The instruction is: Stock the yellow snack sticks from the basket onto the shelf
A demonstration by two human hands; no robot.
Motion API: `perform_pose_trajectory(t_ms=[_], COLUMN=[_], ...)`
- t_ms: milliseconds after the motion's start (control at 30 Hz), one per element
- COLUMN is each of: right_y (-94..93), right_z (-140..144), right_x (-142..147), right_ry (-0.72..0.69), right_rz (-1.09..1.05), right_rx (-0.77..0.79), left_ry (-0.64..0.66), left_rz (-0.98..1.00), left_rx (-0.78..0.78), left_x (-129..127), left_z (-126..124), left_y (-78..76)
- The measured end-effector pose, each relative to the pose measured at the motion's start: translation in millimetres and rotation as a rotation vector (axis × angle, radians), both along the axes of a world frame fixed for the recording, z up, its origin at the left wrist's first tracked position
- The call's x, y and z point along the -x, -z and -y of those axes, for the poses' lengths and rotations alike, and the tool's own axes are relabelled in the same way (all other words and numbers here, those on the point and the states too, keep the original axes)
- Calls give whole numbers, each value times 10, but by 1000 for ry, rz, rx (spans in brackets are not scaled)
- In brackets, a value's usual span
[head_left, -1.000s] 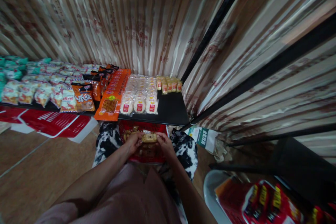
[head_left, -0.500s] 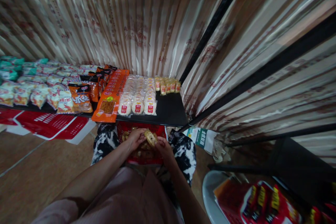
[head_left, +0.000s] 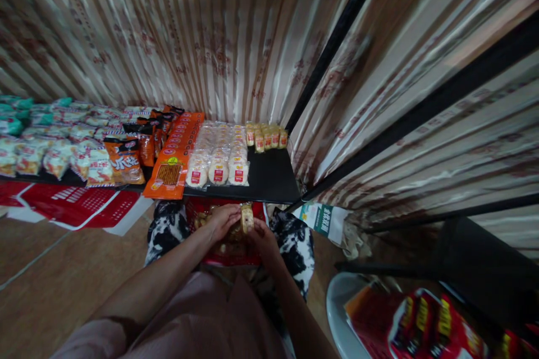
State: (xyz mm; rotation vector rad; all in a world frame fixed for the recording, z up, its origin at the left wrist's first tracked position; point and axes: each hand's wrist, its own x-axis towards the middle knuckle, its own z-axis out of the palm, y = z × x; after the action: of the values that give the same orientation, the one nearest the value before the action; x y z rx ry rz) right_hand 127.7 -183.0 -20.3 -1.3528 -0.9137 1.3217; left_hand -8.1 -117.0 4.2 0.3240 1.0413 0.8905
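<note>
Low in front of me, my left hand [head_left: 224, 220] and my right hand [head_left: 261, 239] hold one small wrapped yellow snack [head_left: 247, 219] between their fingertips. The snack stands nearly upright, above a red basket [head_left: 238, 261] between my knees. More yellow packets lie inside the basket, partly hidden by my hands. At the back right of the black shelf [head_left: 273, 171], similar small yellow snacks [head_left: 267, 137] stand in a tight group. Beside them are rows of round white crackers [head_left: 218, 171] in clear wrappers.
Left along the shelf are a long orange snack packet [head_left: 172, 154], orange-and-black bags [head_left: 124, 162] and many white bags [head_left: 59, 157]. A black frame pole [head_left: 337, 39] rises at right. A pale basin [head_left: 337, 308] with red packages stands at lower right.
The yellow snack has turned from a slant to nearly upright and shifted slightly right between my fingers. The view has shifted a little.
</note>
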Motion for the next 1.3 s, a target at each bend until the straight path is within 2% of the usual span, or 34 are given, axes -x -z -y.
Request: perform_pose_trajectory(t_ms=[300, 567, 767, 967, 1133, 1300], right_y=[-7, -70, -42, -76, -103, -146], right_z=[-52, -147, -201, -229, -218, -200], right_x=[-43, -58, -98, -123, -170, -195], right_ry=[133, 142, 158, 197, 228, 232], right_rz=[-22, -48, -23, 119, 371, 570], right_rx=[-1, 21, 3, -35, -167, -287], left_ry=[14, 54, 29, 32, 24, 64], left_rz=[-12, -62, -116, -139, -158, -86], left_rx=[-75, -104, -134, -141, -79, 1], left_x=[-115, -206, -289, -346, -353, -321], left_z=[47, 63, 31, 22, 16, 18], left_y=[-104, -187, -151, -210, -308, -317])
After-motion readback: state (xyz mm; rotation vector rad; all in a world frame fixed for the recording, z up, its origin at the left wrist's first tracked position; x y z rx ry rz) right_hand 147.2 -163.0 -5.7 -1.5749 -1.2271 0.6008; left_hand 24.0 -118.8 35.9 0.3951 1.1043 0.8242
